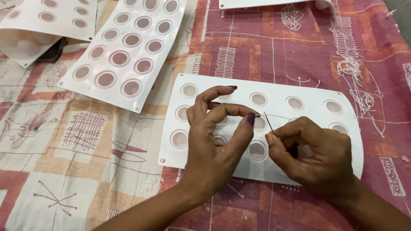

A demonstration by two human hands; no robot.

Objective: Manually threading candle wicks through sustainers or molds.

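**Needle and thread over white mould tray**

Patterned red-and-cream cloth (81, 141) covers the whole surface. White mould tray (299, 92) with round cavities lies flat at centre, under both my hands. Left hand (214, 141) at 6 o'clock of the tray: thumb and forefinger tips pinched together on the end of a thin white thread (278, 116), other fingers arched up. Right hand (314, 156) at 4 o'clock: grip clamped on a thin dark needle (269, 123), tip pointing up toward 11 o'clock, just beside my left fingertips. Thread runs off toward 3 o'clock. Second tray (128, 47) at 10 o'clock, a third curled one (47, 21) beyond it. Loose thread tangle (355, 81) at 2 o'clock.
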